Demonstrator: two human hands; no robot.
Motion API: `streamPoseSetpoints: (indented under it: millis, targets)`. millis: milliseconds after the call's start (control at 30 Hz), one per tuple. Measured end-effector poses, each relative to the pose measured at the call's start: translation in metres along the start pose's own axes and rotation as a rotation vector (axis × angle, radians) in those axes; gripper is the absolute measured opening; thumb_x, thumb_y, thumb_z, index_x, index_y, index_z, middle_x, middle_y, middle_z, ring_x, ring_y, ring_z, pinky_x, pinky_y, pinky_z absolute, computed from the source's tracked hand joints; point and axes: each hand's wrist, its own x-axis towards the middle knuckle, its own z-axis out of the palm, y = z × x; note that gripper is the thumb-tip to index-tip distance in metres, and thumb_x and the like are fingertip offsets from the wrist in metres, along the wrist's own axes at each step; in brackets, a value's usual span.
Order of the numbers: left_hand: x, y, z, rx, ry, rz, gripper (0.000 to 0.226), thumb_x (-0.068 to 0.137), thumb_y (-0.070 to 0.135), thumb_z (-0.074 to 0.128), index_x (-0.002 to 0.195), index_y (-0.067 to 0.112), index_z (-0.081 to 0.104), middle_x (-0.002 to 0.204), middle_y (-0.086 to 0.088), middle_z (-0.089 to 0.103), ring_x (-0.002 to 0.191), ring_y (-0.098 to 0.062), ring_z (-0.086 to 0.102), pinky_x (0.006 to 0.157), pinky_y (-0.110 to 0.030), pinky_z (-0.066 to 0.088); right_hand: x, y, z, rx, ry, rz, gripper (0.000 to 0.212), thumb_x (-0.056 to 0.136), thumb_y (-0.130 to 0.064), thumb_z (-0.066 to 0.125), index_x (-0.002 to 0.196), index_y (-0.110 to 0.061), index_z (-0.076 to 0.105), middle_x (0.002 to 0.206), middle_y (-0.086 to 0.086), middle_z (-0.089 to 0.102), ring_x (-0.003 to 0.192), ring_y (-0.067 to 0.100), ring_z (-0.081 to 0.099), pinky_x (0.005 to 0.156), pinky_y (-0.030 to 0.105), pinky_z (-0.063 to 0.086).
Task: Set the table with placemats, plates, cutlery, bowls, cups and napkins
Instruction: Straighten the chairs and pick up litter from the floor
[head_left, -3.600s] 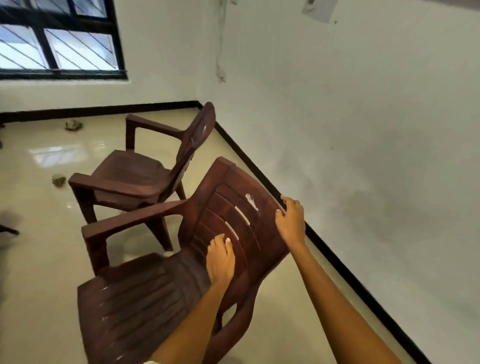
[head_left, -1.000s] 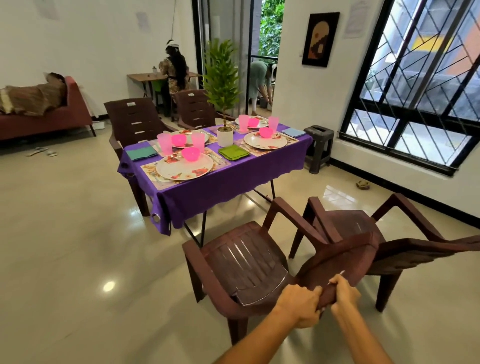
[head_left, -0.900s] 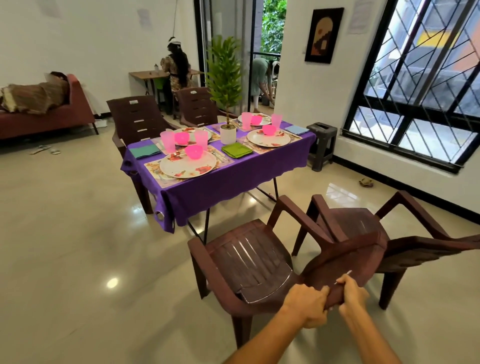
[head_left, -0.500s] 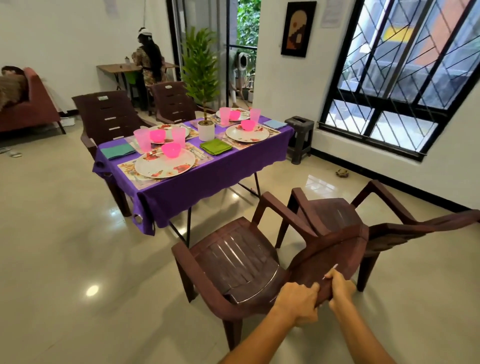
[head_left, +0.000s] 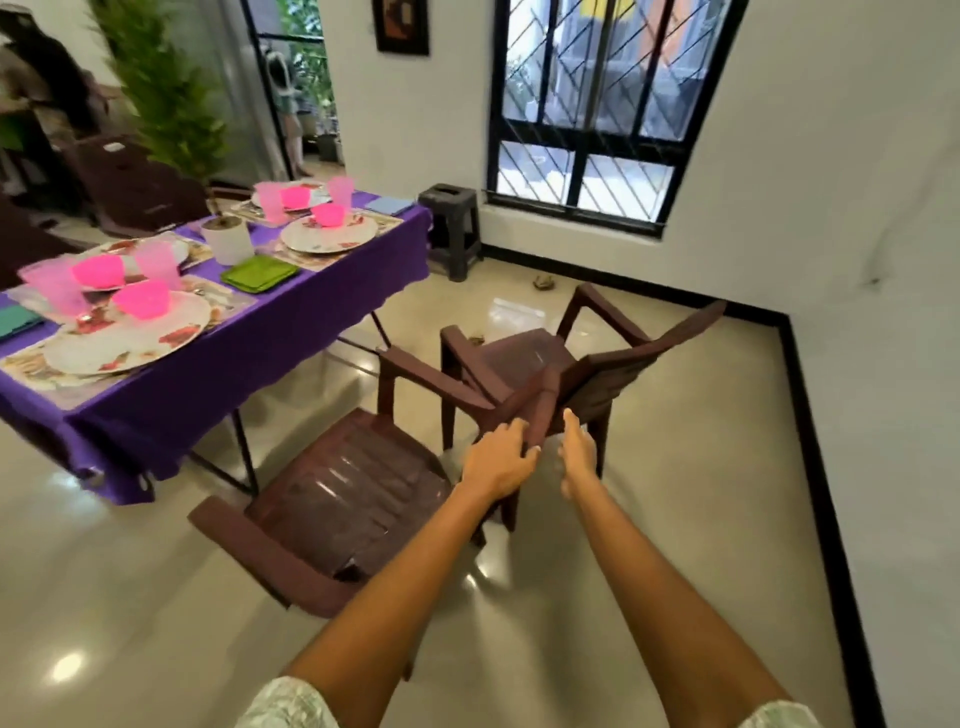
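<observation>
The table (head_left: 208, 374) under a purple cloth stands at the left, laid with floral placemats (head_left: 31, 369), white plates (head_left: 124, 338), pink bowls (head_left: 141, 300), pink cups (head_left: 54, 288) and a green napkin (head_left: 260, 272). In front of me is a brown plastic chair (head_left: 353, 483) facing the table. My left hand (head_left: 498, 457) grips the top edge of its backrest. Beside that edge my right hand (head_left: 576, 452) has its fingers straight and lies against or just off the backrest.
A second brown chair (head_left: 524, 358) stands right behind the one I hold, their arms close together. A dark stool (head_left: 449, 228) sits under the window by the table's far corner. More chairs (head_left: 135, 187), a potted plant (head_left: 227, 240) and a person (head_left: 41, 88) are beyond the table.
The view has swung right and closer to the table. The chair has turned edge-on to me. My right hand has loosened from the backrest; my left still grips it.
</observation>
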Motion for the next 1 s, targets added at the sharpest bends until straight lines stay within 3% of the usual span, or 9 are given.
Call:
streamPoseSetpoints:
  millis: [67,200,367,533,667,900,1000]
  targets:
    - [0.027,0.025,0.006,-0.024,0.109,0.005,0.045,0.093,0.041,0.045,0.130,0.015,0.043,0.124,-0.011,0.056,0.111,-0.032,0.055,0.090,-0.042,0.047,0.030,-0.021,-0.020,-0.067,0.042,-0.036,0.024,0.098,-0.037,0.042,0.090,-0.017,0.053,0.078,-0.001,0.050,0.069,0.015,0.047,0.061,0.027,0.040]
    - [0.110,0.092,0.012,0.002,0.288,0.106,0.046,0.089,0.031,0.053,0.131,0.014,0.046,0.126,-0.009,0.055,0.114,-0.028,0.052,0.100,-0.038,0.039,0.115,-0.070,-0.068,-0.110,0.092,-0.085,0.035,0.097,-0.036,0.045,0.108,-0.007,0.061,0.097,0.009,0.058,0.089,0.025,0.054,0.086,0.041,0.047]
    - [0.205,0.154,0.026,0.212,0.207,0.139,0.062,0.089,0.031,0.053,0.143,0.009,0.031,0.146,-0.014,0.034,0.137,-0.031,0.028,0.116,-0.043,0.015,0.223,-0.119,-0.139,-0.114,0.128,-0.042,0.040,0.094,-0.038,0.051,0.113,-0.003,0.056,0.103,0.011,0.056,0.104,0.034,0.057,0.095,0.047,0.046]
    - [0.277,0.200,0.049,0.250,-0.115,0.066,0.084,0.087,0.040,0.059,0.148,0.005,0.014,0.149,-0.021,0.027,0.138,-0.041,0.023,0.114,-0.048,0.023,0.307,-0.160,-0.156,0.054,0.068,0.102,0.062,0.092,-0.043,0.055,0.138,-0.004,0.041,0.137,0.019,0.048,0.123,0.035,0.049,0.099,0.044,0.042]
    - [0.332,0.225,0.069,0.236,-0.244,0.030,0.074,0.084,0.039,0.064,0.141,0.007,0.028,0.135,-0.018,0.045,0.124,-0.036,0.043,0.102,-0.046,0.036,0.358,-0.173,-0.145,0.158,0.033,0.172,0.053,0.089,-0.037,0.061,0.129,-0.003,0.049,0.128,0.019,0.057,0.116,0.036,0.055,0.087,0.044,0.047]
    - [0.385,0.223,0.103,0.202,-0.288,0.007,0.053,0.082,0.031,0.054,0.130,0.013,0.040,0.114,-0.014,0.058,0.102,-0.036,0.058,0.082,-0.041,0.046,0.421,-0.189,-0.155,0.167,0.058,0.314,0.054,0.082,-0.014,0.069,0.129,0.000,0.048,0.128,0.023,0.054,0.114,0.042,0.054,0.091,0.055,0.047]
    - [0.397,0.232,0.117,0.217,-0.234,0.057,0.046,0.086,0.036,0.049,0.126,0.013,0.045,0.107,-0.014,0.063,0.094,-0.036,0.061,0.080,-0.041,0.048,0.451,-0.191,-0.165,0.129,-0.005,0.375,0.054,0.078,-0.005,0.068,0.128,0.002,0.050,0.125,0.023,0.056,0.101,0.041,0.058,0.077,0.051,0.051]
